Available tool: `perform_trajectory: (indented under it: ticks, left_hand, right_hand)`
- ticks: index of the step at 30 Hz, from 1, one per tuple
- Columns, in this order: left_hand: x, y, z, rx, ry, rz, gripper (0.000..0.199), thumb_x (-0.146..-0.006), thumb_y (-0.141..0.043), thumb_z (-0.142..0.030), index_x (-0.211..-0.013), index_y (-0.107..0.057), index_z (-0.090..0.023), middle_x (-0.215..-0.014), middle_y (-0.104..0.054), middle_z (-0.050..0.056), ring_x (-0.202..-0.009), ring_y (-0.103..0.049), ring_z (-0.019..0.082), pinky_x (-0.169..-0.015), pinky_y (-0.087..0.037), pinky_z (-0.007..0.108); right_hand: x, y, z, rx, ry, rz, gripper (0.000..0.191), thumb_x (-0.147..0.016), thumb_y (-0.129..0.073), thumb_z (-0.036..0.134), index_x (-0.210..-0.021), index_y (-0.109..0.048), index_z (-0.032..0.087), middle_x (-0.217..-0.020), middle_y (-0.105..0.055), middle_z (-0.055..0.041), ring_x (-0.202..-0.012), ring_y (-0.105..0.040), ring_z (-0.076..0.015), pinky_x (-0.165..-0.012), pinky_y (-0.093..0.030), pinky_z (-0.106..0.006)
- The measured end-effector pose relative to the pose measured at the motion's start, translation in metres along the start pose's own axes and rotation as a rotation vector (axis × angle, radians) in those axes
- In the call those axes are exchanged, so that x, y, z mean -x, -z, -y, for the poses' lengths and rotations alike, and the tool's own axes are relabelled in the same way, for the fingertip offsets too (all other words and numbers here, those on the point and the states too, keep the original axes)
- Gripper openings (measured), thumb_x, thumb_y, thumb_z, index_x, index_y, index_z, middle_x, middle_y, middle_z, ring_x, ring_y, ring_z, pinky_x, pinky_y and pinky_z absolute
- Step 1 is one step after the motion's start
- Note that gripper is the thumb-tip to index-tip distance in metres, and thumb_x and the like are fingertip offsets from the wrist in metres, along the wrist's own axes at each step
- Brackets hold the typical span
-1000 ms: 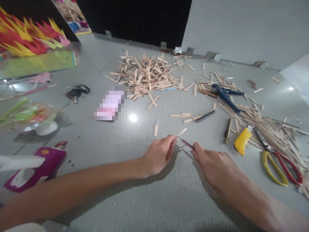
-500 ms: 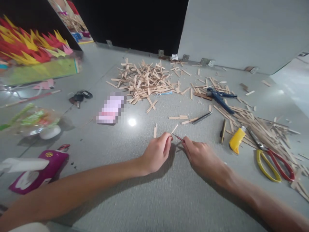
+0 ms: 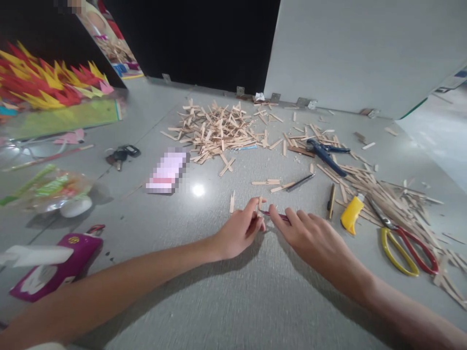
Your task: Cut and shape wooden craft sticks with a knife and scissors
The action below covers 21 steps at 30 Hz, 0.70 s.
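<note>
My left hand [image 3: 239, 231] pinches a small flat wooden stick [image 3: 260, 204] upright between thumb and fingers. Facing it, my right hand [image 3: 306, 231] is closed on a slim dark-red pointed tool [image 3: 280, 216]. The tool's tip reaches the stick or lies just beside it; I cannot tell if they touch. Its exact kind is too small to make out. Beyond my left hand lies a notched wooden stick [image 3: 232, 203]. Two more stick pieces [image 3: 266, 183] and a dark pen-like tool [image 3: 301, 182] rest farther back.
A heap of wooden sticks [image 3: 219, 129] lies at the back. To the right are blue-handled pliers [image 3: 326, 154], a yellow cutter [image 3: 352, 214], scissors [image 3: 410, 248] and loose strips. Leftward lie a phone [image 3: 168, 170], keys [image 3: 120, 156] and a purple tissue pack [image 3: 62, 265].
The stick in my left hand has turned from slanted to upright. My right hand has rolled flatter over the tool, bringing its tip to the stick. The view has shifted slightly.
</note>
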<state>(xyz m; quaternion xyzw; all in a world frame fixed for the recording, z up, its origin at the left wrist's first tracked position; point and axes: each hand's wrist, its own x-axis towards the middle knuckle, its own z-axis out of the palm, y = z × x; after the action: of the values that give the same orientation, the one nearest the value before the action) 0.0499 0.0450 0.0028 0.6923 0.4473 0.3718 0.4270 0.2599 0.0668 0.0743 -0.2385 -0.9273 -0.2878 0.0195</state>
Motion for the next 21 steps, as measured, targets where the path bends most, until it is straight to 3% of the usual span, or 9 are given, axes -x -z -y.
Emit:
perform_trajectory:
  ticks: [6,9,14,18,21]
  left_hand:
    - [-0.001,-0.006,0.004,-0.143,0.001,-0.024,0.028,-0.112,-0.030,-0.032,-0.135,-0.038,-0.019,-0.076,-0.069,0.000,-0.064,-0.069,0.019,-0.062,-0.051,0.029]
    - [0.000,-0.006,0.008,-0.127,-0.062,-0.028,0.022,-0.112,-0.033,-0.031,-0.130,-0.036,-0.020,-0.076,-0.066,-0.002,-0.062,-0.066,0.018,-0.062,-0.050,0.028]
    - [0.001,-0.005,0.012,-0.168,-0.111,-0.026,0.032,-0.107,-0.038,-0.023,-0.138,-0.033,-0.018,-0.077,-0.064,-0.001,-0.061,-0.064,0.018,-0.059,-0.046,0.027]
    - [0.000,-0.009,0.010,-0.253,0.026,-0.010,0.038,-0.109,-0.034,-0.025,-0.146,-0.033,-0.016,-0.072,-0.061,-0.004,-0.055,-0.061,0.018,-0.054,-0.039,0.025]
    - [-0.001,-0.012,0.008,-0.295,0.116,-0.009,0.042,-0.106,-0.042,-0.027,-0.146,-0.034,-0.016,-0.067,-0.056,-0.006,-0.052,-0.057,0.017,-0.051,-0.033,0.025]
  right_hand:
    - [-0.006,0.017,0.026,0.090,-0.065,0.026,0.041,-0.100,-0.040,-0.002,-0.117,-0.075,0.011,-0.060,-0.059,-0.0017,-0.047,-0.052,-0.0166,-0.043,-0.031,-0.029]
    - [-0.010,0.002,0.022,0.042,-0.064,0.056,0.036,-0.097,-0.043,-0.004,-0.114,-0.072,0.009,-0.062,-0.061,-0.0022,-0.045,-0.054,-0.0159,-0.043,-0.028,-0.029]
    - [-0.013,-0.021,0.009,-0.049,-0.043,0.164,0.029,-0.090,-0.048,-0.006,-0.087,-0.065,0.017,-0.064,-0.061,-0.0012,-0.045,-0.058,-0.0149,-0.043,-0.029,-0.028]
    - [-0.020,0.004,0.030,0.139,-0.106,0.147,0.031,-0.094,-0.045,-0.006,-0.080,-0.066,0.013,-0.058,-0.057,-0.0019,-0.040,-0.053,-0.0135,-0.040,-0.028,-0.023]
    - [-0.030,0.025,0.055,0.259,-0.175,0.237,0.031,-0.096,-0.046,-0.007,-0.082,-0.068,0.009,-0.054,-0.052,0.0018,-0.038,-0.046,-0.0097,-0.040,-0.027,-0.019]
